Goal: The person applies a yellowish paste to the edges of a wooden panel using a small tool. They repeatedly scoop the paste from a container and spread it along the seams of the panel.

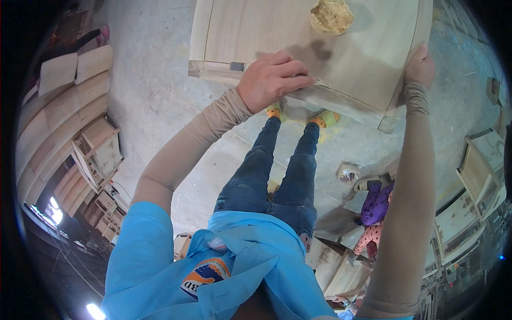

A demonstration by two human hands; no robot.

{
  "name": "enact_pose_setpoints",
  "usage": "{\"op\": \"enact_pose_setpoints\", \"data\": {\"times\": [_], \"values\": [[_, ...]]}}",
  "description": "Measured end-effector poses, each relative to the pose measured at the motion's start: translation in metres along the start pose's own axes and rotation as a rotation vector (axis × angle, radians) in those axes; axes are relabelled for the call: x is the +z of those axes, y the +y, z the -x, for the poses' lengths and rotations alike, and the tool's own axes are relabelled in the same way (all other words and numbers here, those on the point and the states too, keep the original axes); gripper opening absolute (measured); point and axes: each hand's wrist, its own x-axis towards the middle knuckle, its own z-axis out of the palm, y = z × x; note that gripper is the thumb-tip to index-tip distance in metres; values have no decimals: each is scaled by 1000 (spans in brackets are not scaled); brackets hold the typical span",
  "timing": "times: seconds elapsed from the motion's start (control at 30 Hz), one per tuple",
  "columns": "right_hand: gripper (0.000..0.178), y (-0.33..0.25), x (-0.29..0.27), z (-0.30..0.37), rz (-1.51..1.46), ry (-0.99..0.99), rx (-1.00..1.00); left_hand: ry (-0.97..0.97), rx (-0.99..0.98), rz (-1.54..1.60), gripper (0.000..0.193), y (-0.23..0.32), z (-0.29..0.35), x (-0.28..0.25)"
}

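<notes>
A pale wooden piece of furniture [256, 32] with a broad flat top and thin seams stands in front of me. Bent and pressed together, the fingers of my left hand [274, 77] meet its near edge; anything held in them is hidden. At the right side my right hand [420, 68] is closed round the edge. A rough, tan-yellow lump or crusted bowl [332, 17] rests on the top at the far side. Left of my left hand, a small dark grey rectangle [237, 66] shows on the near edge.
Stacked wooden furniture parts [69, 101] line the left side. More wooden frames [480, 165] stand at the right. Behind me to the right is another person in purple clothing [376, 205], near a small container [348, 172] on the concrete floor [154, 117].
</notes>
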Motion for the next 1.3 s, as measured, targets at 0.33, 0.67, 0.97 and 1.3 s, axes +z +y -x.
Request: {"op": "enact_pose_setpoints", "data": {"times": [0.33, 0.67, 0.97, 1.3], "values": [[67, -12, -6, 0, 168, -35, 155, -131, 49, 105, 23, 0, -13, 0], [62, -15, 0, 0, 211, 16, 236, -182, -22, 134, 16, 4, -17, -1], [65, -15, 4, 0, 158, -35, 269, -190, -84, 165, 17, -7, -18, -20], [68, -1, 7, -7, 203, -28, 271, -257, 30, 98, 19, -5, -17, -19]]}}
